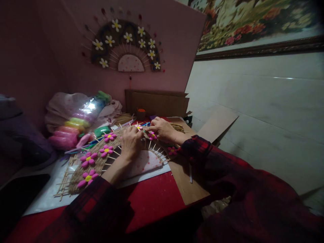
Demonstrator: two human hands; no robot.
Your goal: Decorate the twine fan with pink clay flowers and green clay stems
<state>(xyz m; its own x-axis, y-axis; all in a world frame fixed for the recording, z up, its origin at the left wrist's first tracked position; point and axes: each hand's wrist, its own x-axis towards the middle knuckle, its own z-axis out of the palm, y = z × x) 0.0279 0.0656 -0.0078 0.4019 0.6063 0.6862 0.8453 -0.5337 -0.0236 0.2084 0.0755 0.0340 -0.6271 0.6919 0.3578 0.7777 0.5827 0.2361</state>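
A half-round fan (97, 153) of woven twine on thin wooden sticks lies before me. Pink clay flowers with yellow centres, such as one flower (88, 159), sit along its band. Its inner half-circle (145, 161) is pale cloth with pinkish dots. My left hand (131, 143) rests on the upper band with its fingers curled together; their tips are hidden. My right hand (163, 130) reaches in from the right, index finger stretched toward the left fingertips, the others curled. A small green bit shows near that fingertip. Beside it is another pink flower (152, 135).
Bagged coloured clay (76, 123) lies behind at the left. Folded cardboard (157, 103) leans on the back wall, below a hanging fan with white flowers (128, 37). A brown board (188, 182) lies at the right on the red tabletop (154, 192). A dark object (24, 192) is at front left.
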